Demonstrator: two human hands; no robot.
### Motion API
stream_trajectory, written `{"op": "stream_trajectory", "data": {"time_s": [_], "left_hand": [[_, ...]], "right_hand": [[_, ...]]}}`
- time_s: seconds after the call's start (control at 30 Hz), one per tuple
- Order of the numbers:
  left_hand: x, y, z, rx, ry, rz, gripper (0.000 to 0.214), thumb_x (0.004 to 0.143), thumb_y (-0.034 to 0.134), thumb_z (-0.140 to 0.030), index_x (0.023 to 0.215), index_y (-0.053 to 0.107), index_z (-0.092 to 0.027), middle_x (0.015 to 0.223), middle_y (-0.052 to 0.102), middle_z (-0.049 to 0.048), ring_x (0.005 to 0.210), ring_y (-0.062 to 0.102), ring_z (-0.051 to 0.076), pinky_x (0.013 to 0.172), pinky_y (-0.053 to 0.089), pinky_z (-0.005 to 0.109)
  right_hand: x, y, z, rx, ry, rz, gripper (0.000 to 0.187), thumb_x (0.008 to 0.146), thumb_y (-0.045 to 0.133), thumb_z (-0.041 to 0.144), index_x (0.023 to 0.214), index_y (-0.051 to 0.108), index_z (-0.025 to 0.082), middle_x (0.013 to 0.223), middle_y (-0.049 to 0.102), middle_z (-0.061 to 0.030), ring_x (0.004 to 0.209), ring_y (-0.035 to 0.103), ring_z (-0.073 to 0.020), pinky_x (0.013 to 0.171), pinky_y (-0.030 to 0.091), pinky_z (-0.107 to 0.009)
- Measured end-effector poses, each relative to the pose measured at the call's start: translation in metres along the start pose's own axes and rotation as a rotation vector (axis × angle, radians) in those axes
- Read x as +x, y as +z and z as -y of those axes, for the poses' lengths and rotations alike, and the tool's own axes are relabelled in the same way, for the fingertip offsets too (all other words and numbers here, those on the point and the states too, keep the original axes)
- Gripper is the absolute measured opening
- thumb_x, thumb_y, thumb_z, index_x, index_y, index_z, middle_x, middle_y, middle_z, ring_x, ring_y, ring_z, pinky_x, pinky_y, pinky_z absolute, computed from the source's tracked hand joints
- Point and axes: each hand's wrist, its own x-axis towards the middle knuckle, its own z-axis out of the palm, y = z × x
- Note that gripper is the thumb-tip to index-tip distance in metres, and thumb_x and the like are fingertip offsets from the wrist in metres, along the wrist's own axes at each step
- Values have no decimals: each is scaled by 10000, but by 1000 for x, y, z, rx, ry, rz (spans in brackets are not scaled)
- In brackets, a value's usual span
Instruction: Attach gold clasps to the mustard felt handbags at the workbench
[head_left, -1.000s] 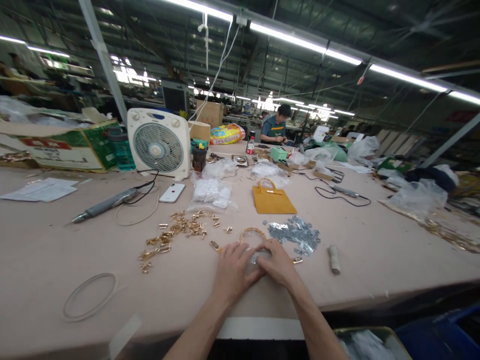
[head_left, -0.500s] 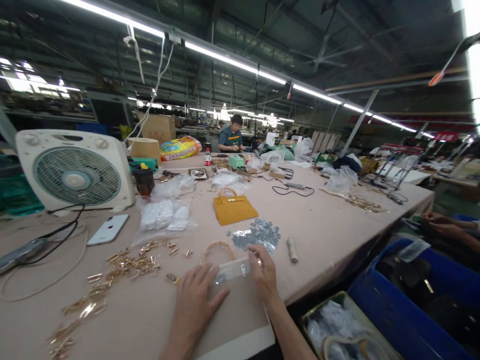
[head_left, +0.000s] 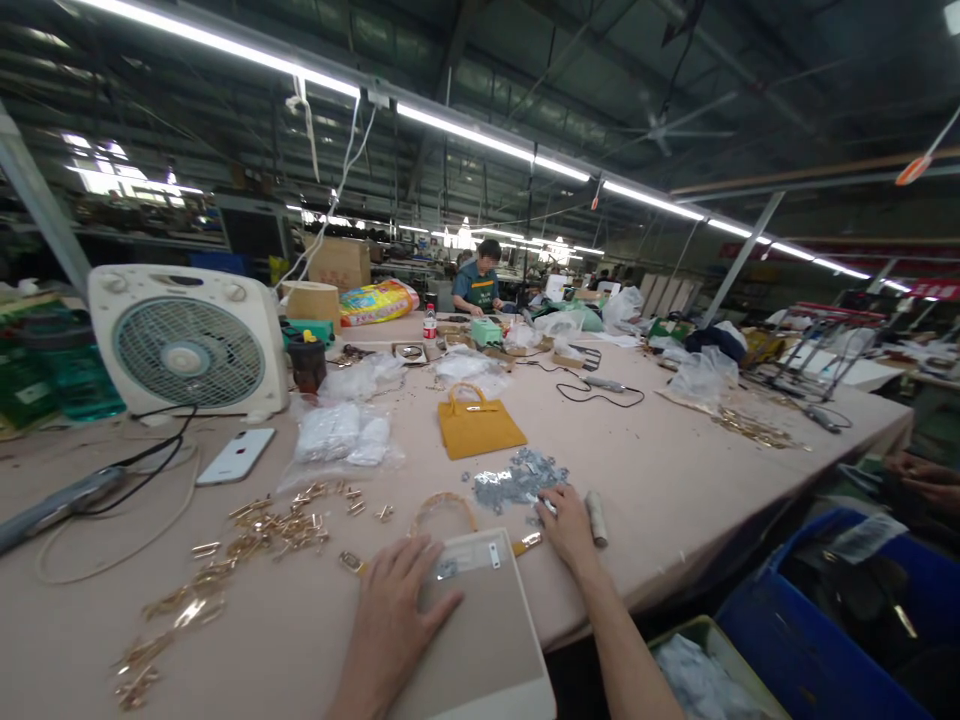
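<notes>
My left hand (head_left: 397, 610) lies flat with fingers spread on a pale beige bag panel (head_left: 484, 640) at the table's near edge. The panel has a clear strip with small metal fittings along its top and a woven handle (head_left: 442, 505) arching behind it. My right hand (head_left: 566, 525) rests further right, fingertips closed on a small piece at the edge of a heap of silver metal plates (head_left: 517, 480). A short grey roll (head_left: 596, 517) lies just right of that hand.
Gold clasps (head_left: 262, 530) are scattered to the left. A yellow mini bag (head_left: 478, 425), bagged white parts (head_left: 341, 440), a white phone (head_left: 236, 455), a box fan (head_left: 187, 340) and an electric screwdriver (head_left: 56, 505) stand behind. Blue bins (head_left: 847, 620) sit below right. Another person works far across.
My right hand left the panel's top edge and reached right to the silver plates. The left hand stayed on the panel. The view swung slightly back left.
</notes>
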Motion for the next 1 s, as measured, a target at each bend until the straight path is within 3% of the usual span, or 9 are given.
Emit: {"op": "stream_trajectory", "data": {"time_s": [0.13, 0.27, 0.47, 0.63, 0.8, 0.9, 1.0], "left_hand": [[-2, 2, 6, -106, -23, -69, 550, 840, 795, -441, 1347, 656, -280, 1381, 684, 81, 1292, 591, 343, 1115, 468, 605], [-11, -9, 4, -237, -178, -157, 590, 816, 784, -259, 1378, 607, -250, 1420, 641, 97, 1367, 540, 329, 1181, 422, 609], [-36, -34, 3, -356, -418, -94, 621, 752, 784, -142, 1346, 612, -203, 1387, 647, 120, 1334, 568, 304, 1189, 441, 544], [-48, -51, 10, -425, -371, 5, 541, 779, 791, -136, 1301, 668, -212, 1333, 693, 100, 1282, 600, 283, 1162, 463, 520], [-44, -53, 15, -445, -334, 14, 361, 811, 818, -190, 1166, 769, -231, 1280, 718, 86, 1229, 615, 288, 1126, 480, 515], [-42, -53, 18, -452, -290, 6, 288, 813, 834, -197, 1096, 792, -229, 1215, 741, 73, 1178, 621, 275, 1094, 491, 484], [-42, -54, 21, -443, -227, 7, 232, 832, 820, -192, 1058, 799, -240, 1181, 760, 59, 1152, 629, 261, 1069, 494, 459]], "right_hand": [[1, 0, -1, 15, 2, -6, 225, 839, 678, 370, 974, 777, 220, 992, 695, -85, 936, 647, -267, 908, 551, -446], [-3, -5, -1, 98, 57, -18, 308, 849, 643, 479, 897, 753, 195, 963, 712, -93, 930, 650, -259, 825, 550, -394], [-6, 1, -16, 230, 277, -138, 485, 752, 737, 602, 989, 771, 180, 969, 752, -102, 864, 673, -274, 863, 514, -449], [-11, -1, -5, 288, 325, -240, 492, 774, 757, 603, 1039, 776, 190, 971, 762, -121, 894, 688, -290, 889, 523, -456], [-17, -1, 10, 320, 335, -334, 569, 761, 777, 641, 1083, 777, 171, 912, 756, -105, 792, 690, -260, 809, 537, -417], [-21, 5, 29, 346, 330, -395, 579, 773, 782, 636, 1092, 773, 154, 856, 731, -78, 740, 662, -230, 756, 527, -388], [-24, 13, 61, 432, 304, -363, 552, 771, 798, 617, 1059, 768, 148, 810, 703, -55, 689, 615, -192, 689, 504, -339]]}}
